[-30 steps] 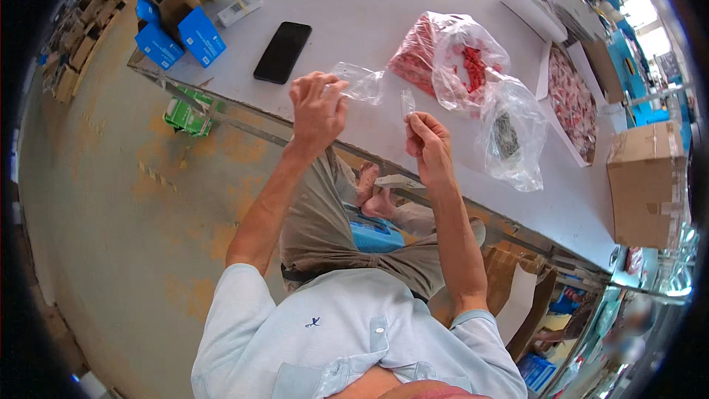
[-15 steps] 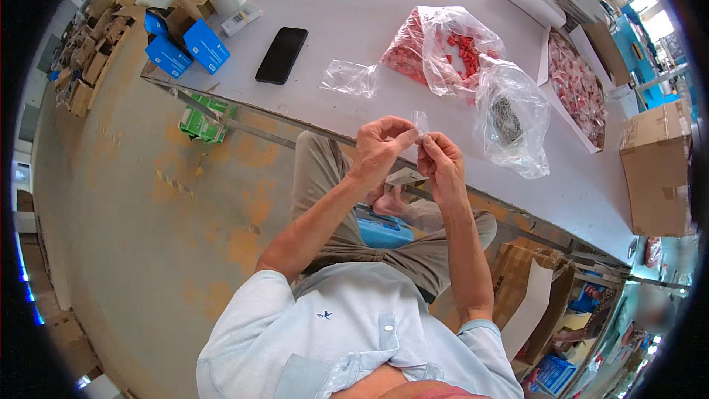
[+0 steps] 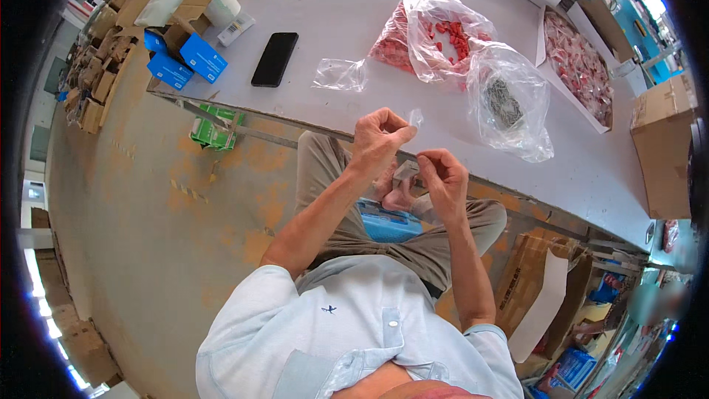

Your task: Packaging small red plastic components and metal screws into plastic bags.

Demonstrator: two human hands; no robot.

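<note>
Worktop (image 3: 354, 0): pale, bare nearest the person.
Left hand (image 3: 377, 137): pinching a small clear plastic piece (image 3: 416, 117) above the worktop.
Right hand (image 3: 444, 181): fingertips drawn close; contents cannot be told.
Change: hands parted, apparently leaving the piece to the left.
Beyond: flat clear bag (image 3: 340, 74), red pieces (image 3: 450, 37).

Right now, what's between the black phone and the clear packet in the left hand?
In the head view, a clear plastic bag lies between the phone and the packet in the left hand.
</note>
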